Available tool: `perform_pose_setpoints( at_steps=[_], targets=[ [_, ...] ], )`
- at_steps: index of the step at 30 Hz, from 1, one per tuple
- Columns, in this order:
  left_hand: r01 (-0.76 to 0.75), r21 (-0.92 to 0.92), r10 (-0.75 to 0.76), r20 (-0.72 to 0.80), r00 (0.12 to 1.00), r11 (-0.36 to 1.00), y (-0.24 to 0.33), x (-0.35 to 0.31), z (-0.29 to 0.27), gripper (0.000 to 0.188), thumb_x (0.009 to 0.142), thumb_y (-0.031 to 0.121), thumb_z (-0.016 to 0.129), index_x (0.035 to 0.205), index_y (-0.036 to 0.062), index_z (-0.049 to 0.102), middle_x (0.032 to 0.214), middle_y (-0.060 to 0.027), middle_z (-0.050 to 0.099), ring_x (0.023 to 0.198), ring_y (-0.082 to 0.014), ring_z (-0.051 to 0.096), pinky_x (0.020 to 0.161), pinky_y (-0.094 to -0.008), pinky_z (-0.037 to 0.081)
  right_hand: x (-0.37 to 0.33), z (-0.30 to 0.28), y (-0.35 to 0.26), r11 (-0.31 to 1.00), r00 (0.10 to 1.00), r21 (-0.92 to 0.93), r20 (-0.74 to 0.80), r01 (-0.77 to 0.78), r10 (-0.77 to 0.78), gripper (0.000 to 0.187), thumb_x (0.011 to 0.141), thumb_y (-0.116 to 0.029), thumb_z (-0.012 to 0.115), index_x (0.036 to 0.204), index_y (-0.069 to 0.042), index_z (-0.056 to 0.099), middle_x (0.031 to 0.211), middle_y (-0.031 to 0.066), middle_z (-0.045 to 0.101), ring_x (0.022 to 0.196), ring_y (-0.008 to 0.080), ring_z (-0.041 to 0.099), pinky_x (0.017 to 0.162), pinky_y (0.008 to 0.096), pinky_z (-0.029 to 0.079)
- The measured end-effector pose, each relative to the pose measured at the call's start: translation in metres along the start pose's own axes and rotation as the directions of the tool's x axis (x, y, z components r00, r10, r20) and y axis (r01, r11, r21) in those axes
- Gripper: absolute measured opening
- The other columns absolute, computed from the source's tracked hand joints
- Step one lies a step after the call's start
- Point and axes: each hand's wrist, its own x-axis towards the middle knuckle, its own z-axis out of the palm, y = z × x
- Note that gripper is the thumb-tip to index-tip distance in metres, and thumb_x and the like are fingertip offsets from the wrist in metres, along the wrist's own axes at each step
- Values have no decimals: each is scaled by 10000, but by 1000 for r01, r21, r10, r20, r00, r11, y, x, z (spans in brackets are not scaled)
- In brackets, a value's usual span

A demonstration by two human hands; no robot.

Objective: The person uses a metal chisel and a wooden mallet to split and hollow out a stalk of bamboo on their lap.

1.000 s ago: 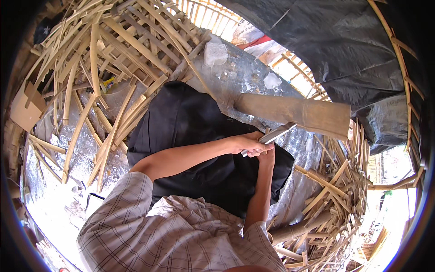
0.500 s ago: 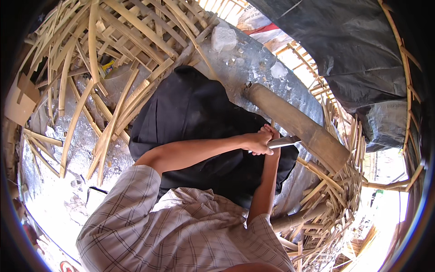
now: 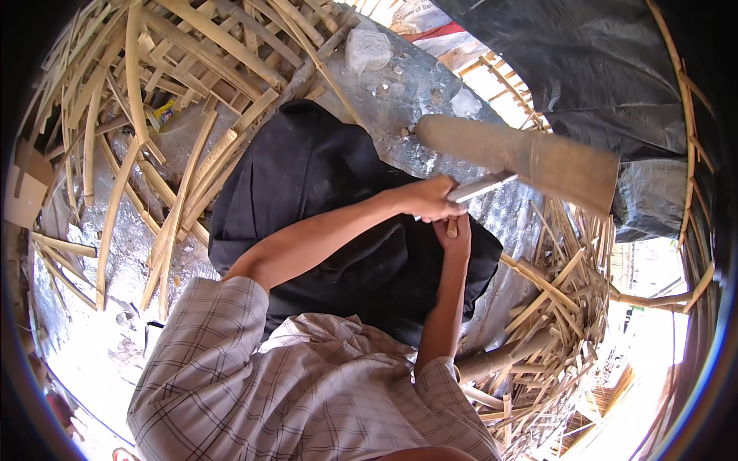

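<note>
Ground (image 3: 388, 96), grey and scuffed, is spreading around the worker and showing as a band past the tube's upper-left end. Black sheeting (image 3: 607, 69) is hanging at the upper right, its lower part closing in on the tube's right end. Split bamboo is crowding both sides: one stack (image 3: 223, 46) is filling the upper left, and a looser heap (image 3: 569, 323) is lying below the tube's right end. A checked shirt (image 3: 307, 399) is covering the worker's body, and black cloth (image 3: 307, 177) is draping the lap.

The bamboo tube (image 3: 515, 154) is lying beyond the hands, its long axis running from upper left to right and sloping slightly down; its broad, blurred right end is pointing toward the sheeting. A white block (image 3: 367, 51) is sitting well apart at the upper left.

The left hand (image 3: 430, 198) is clasping a silvery blade (image 3: 484, 187), which is pointing up and right, crossing the tube's line at a slant. Its tip is meeting the tube's lower edge in view, contact being impossible to tell. Just below, the right hand (image 3: 459, 237) is curling around a short stick (image 3: 452, 227), whose pale end is showing.
</note>
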Motion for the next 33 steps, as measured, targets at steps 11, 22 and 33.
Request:
perform_pose_setpoints(
  at_steps=[11, 22, 33],
  targets=[
    [-160, -517, 55, -212, 976, 841, 19, 22, -57, 285, 955, 139, 675, 797, 92, 442, 569, 65, 366, 428, -35, 348, 377, -252, 259, -6, 16, -7, 968, 993, 224, 19, -116, 115, 68, 929, 32, 550, 865, 43, 531, 608, -29, 424, 519, 60, 394, 558, 236, 343],
    [-231, -763, 9, -283, 959, 604, 58, -9, -85, 301, 983, 92, 600, 743, 116, 420, 579, 72, 374, 408, -18, 309, 351, -207, 242, -12, 25, 19, 945, 987, -323, -133, 44, -91, 137, 948, -79, 607, 862, 7, 542, 602, -11, 432, 493, 91, 429, 470, 268, 358],
    [-119, -860, -23, -150, 988, 496, 72, -37, -63, 205, 1000, 130, 613, 845, 104, 482, 602, 82, 365, 442, -14, 320, 383, -194, 266, -86, 173, -38, 325, 790, -773, 342, 544, -510, 284, 1036, -200, 569, 882, 38, 580, 577, 29, 488, 435, 121, 525, 410, 278, 423]
  ],
)
